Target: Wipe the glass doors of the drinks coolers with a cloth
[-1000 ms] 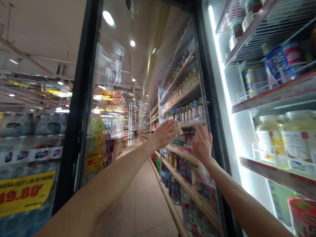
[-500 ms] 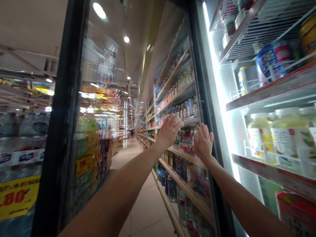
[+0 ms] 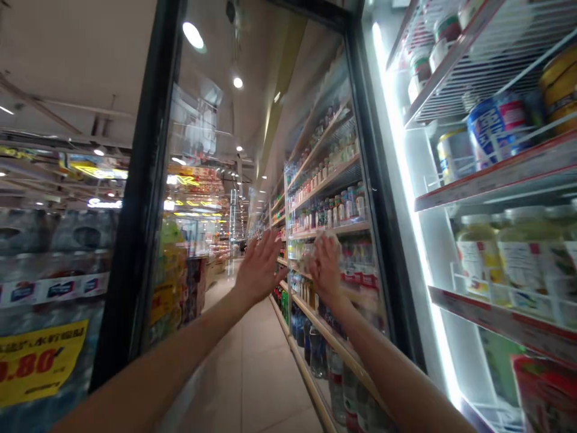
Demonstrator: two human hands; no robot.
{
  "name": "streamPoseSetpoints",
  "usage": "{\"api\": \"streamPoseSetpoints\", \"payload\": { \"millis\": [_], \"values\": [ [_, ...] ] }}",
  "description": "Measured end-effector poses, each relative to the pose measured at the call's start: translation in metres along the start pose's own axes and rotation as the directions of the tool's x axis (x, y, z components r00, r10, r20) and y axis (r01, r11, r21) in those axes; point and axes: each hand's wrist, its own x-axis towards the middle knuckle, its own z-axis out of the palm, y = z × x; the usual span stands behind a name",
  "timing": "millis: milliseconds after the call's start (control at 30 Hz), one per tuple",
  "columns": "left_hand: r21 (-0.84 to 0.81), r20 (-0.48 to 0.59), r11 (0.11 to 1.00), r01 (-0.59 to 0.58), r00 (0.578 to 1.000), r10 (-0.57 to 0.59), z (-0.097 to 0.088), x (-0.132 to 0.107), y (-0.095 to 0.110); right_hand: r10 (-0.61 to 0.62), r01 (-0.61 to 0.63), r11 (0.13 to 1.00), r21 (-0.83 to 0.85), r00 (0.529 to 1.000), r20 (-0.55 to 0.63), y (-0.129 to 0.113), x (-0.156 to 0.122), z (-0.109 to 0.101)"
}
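Ahead of both palms: tall black-framed glass cooler door (image 3: pixel 135 240), standing open from the cabinet. Its pane spans from far left of your left hand (image 3: pixel 259 270) to just right of your right hand (image 3: pixel 325 269).

Hands: both wide open, fingers spread and pointing up, holding nothing. Palms face the pane, side by side, near each other but apart. The fingertips are blurred. It looks like contact with the glass, but you cannot be sure from this view.

Door relative to hands: the free frame edge is well left of your left hand. The other frame edge, which looks like the hinge side, is just beyond your right hand, against the lit cabinet. Both hands are at mid height on the right half of the pane.

Step, as I judge it: flat-handed work on the pane. Press with whole palms rather than fingertips, weight even across both hands, elbows soft. Close to the hinge side you get little leverage, so a hand set further left would shift the door with less effort. Mind your fingers near the hinge-side frame.

Right of your right hand: white wire cooler shelves with red price strips (image 3: pixel 496 174) and pale yellow bottles (image 3: pixel 478 252). Far left of your left hand, low: yellow paper price sign (image 3: pixel 40 361).
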Motion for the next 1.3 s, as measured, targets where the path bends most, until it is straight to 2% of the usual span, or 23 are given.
{"api": "streamPoseSetpoints", "payload": {
  "millis": [67, 133, 200, 267, 333, 400, 433, 467, 500, 567, 600, 667, 733, 800, 867, 900, 1000, 1067, 1100, 1167, 1200, 1233, 1300],
  "values": [
    [0.046, -0.010, 0.996, 0.076, 0.997, -0.075, -0.010, -0.017, -0.029, -0.100, 0.100, 0.995, 0.004, 0.992, 0.077, 0.014, 0.005, -0.004],
    [0.074, -0.029, 0.984, 0.160, 0.987, -0.158, -0.017, -0.031, -0.051, -0.099, 0.102, 0.995, -0.024, 0.989, 0.106, 0.037, 0.013, -0.014],
    [0.083, -0.048, 0.973, 0.217, 0.976, -0.213, -0.019, -0.041, -0.065, 0.004, 0.001, 0.997, -0.084, 0.998, 0.059, 0.065, 0.022, -0.027],
    [0.085, -0.062, 0.967, 0.240, 0.970, -0.235, -0.019, -0.047, -0.070, 0.169, -0.175, 0.976, -0.133, 0.984, -0.053, 0.085, 0.034, -0.033],
    [0.085, -0.071, 0.966, 0.246, 0.968, -0.240, -0.017, -0.050, -0.070, 0.297, -0.317, 0.938, -0.141, 0.943, -0.150, 0.084, 0.047, -0.027],
    [0.075, -0.078, 0.965, 0.250, 0.967, -0.244, -0.015, -0.051, -0.068, 0.319, -0.342, 0.930, -0.133, 0.933, -0.168, 0.056, 0.059, -0.009],
    [0.069, -0.082, 0.966, 0.248, 0.967, -0.242, -0.014, -0.051, -0.068, 0.256, -0.270, 0.956, -0.118, 0.959, -0.121, 0.035, 0.064, 0.003],
    [0.063, -0.087, 0.967, 0.248, 0.966, -0.242, -0.013, -0.051, -0.068, 0.127, -0.129, 0.987, -0.099, 0.991, -0.029, 0.012, 0.068, 0.015],
    [0.058, -0.091, 0.967, 0.247, 0.966, -0.241, -0.013, -0.051, -0.068, -0.036, 0.041, 0.997, -0.071, 0.996, 0.076, -0.010, 0.071, 0.026],
    [0.049, -0.094, 0.968, 0.245, 0.966, -0.240, -0.013, -0.051, -0.070, -0.280, 0.292, 0.956, -0.016, 0.932, 0.228, -0.039, 0.072, 0.038],
    [0.044, -0.091, 0.968, 0.246, 0.966, -0.241, -0.014, -0.051, -0.070, -0.317, 0.333, 0.943, -0.016, 0.911, 0.262, -0.042, 0.071, 0.038],
    [0.036, -0.084, 0.968, 0.248, 0.966, -0.245, -0.015, -0.051, -0.069, -0.208, 0.236, 0.967, -0.094, 0.949, 0.236, -0.021, 0.067, 0.024],
    [0.036, -0.076, 0.967, 0.253, 0.965, -0.250, -0.018, -0.050, -0.068, 0.044, -0.025, 0.979, -0.202, 0.995, 0.087, 0.026, 0.062, -0.001],
    [0.044, -0.069, 0.964, 0.261, 0.964, -0.258, -0.019, -0.049, -0.065, 0.271, -0.285, 0.930, -0.234, 0.958, -0.091, 0.074, 0.061, -0.023],
    [0.057, -0.062, 0.962, 0.266, 0.963, -0.262, -0.020, -0.049, -0.064, 0.361, -0.396, 0.891, -0.222, 0.914, -0.184, 0.102, 0.062, -0.033],
    [0.063, -0.058, 0.962, 0.266, 0.963, -0.262, -0.020, -0.049, -0.063, 0.369, -0.408, 0.887, -0.216, 0.908, -0.198, 0.104, 0.064, -0.032],
    [0.085, -0.064, 0.961, 0.265, 0.964, -0.260, -0.018, -0.049, -0.064, 0.273, -0.292, 0.931, -0.218, 0.955, -0.112, 0.063, 0.069, -0.008],
    [0.096, -0.067, 0.962, 0.257, 0.966, -0.251, -0.017, -0.050, -0.066, 0.087, -0.077, 0.977, -0.201, 0.995, 0.038, 0.017, 0.070, 0.014],
    [0.097, -0.067, 0.962, 0.254, 0.966, -0.248, -0.017, -0.050, -0.067, -0.048, 0.069, 0.983, -0.170, 0.991, 0.128, -0.002, 0.070, 0.023],
    [0.089, -0.058, 0.964, 0.251, 0.967, -0.246, -0.018, -0.050, -0.068, -0.262, 0.293, 0.952, -0.087, 0.929, 0.260, -0.024, 0.071, 0.030],
    [0.085, -0.048, 0.965, 0.247, 0.969, -0.243, -0.019, -0.051, -0.069, -0.284, 0.313, 0.947, -0.071, 0.921, 0.268, -0.023, 0.071, 0.027],
    [0.082, -0.038, 0.967, 0.241, 0.970, -0.238, -0.021, -0.051, -0.070, -0.243, 0.268, 0.960, -0.083, 0.941, 0.235, -0.015, 0.072, 0.021],
    [0.085, -0.016, 0.973, 0.216, 0.976, -0.216, -0.024, -0.052, -0.073, -0.008, 0.016, 0.989, -0.145, 0.998, 0.060, 0.014, 0.078, 0.004]
  ]
}}
